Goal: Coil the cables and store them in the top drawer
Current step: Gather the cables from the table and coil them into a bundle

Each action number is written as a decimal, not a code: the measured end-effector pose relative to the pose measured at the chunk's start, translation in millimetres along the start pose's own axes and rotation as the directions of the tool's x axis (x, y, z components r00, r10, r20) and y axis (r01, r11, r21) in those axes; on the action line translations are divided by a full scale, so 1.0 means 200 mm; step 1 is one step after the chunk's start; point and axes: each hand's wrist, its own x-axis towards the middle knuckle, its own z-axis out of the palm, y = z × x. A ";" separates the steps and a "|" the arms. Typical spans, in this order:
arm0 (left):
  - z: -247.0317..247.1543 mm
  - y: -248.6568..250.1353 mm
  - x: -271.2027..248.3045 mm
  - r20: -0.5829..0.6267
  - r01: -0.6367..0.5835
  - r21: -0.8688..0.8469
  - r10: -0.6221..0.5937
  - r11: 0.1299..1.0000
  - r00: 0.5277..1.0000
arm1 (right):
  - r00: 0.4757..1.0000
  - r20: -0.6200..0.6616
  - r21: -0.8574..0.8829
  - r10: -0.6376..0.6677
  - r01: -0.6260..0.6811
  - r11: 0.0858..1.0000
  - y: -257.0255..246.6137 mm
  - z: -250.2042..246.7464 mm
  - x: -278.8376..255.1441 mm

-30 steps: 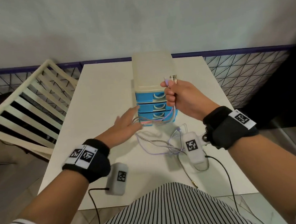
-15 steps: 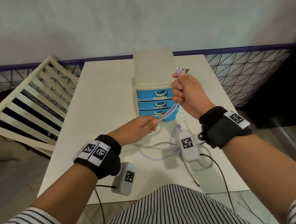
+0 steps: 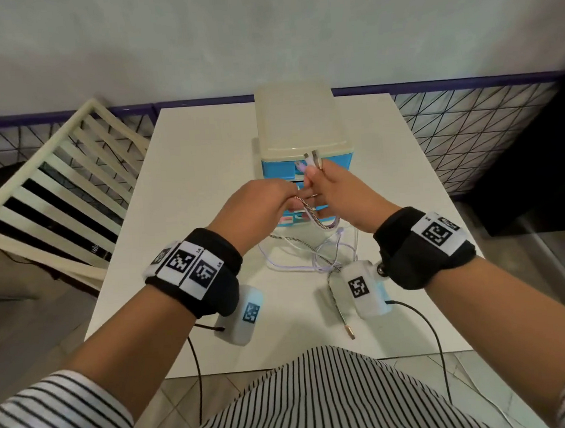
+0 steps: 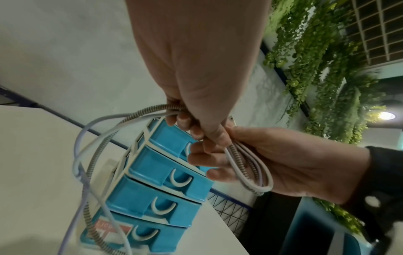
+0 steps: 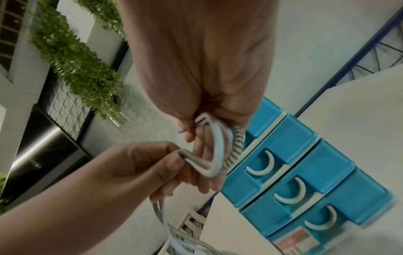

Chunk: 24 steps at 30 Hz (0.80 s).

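Gripping the cables (image 3: 320,223) in both hands, we see slack trailing toward six o'clock, nearer our left hand (image 3: 257,205) than our right hand (image 3: 343,194).

Glossy blue plastic drawers (image 4: 152,165); one braided, two smooth cables (image 3: 311,211).

The head view looks forward and down from above and behind both hands, taking in the left hand (image 3: 257,204), the right hand (image 3: 343,193), the table (image 3: 198,173) beneath them and the drawer unit (image 3: 296,126) just beyond them. The left wrist view sits very close under the left hand (image 4: 196,69), facing along it toward the right hand (image 4: 283,162). The right wrist view mirrors this, facing the left hand (image 5: 122,174). All three share the meeting hands, the cables (image 4: 250,172) and the drawer unit.
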 end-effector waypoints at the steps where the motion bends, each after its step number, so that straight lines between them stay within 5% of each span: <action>1: 0.00 0.00 0.01 0.022 0.013 0.008 -0.013 1.000 1.000 | 1.000 -0.012 -0.049 -0.006 0.006 0.999 0.01 0.02 0.00; 4: -0.02 0.02 0.02 0.055 0.093 -0.113 -0.088 0.989 0.995 | 1.000 -0.014 -0.219 -0.026 0.022 0.976 0.05 0.05 0.01; 11: -0.03 0.03 0.04 -0.050 0.275 -0.187 -0.289 0.943 0.956 | 0.993 0.108 -0.299 -0.057 0.087 0.950 0.10 0.05 -0.04; 17: -0.01 0.02 0.07 0.078 0.322 -0.298 -0.313 0.899 0.947 | 0.972 0.236 -0.276 -0.011 0.078 0.958 0.17 -0.03 -0.03; 21: -0.02 0.00 0.08 0.217 0.395 -0.285 -0.343 0.873 0.914 | 0.993 0.112 -0.188 -0.047 0.067 0.980 0.12 -0.08 0.00; 24: -0.03 -0.02 0.07 0.434 0.495 -0.604 -0.263 0.625 0.862 | 0.998 -0.033 -0.063 -0.051 0.049 0.997 0.10 -0.12 0.03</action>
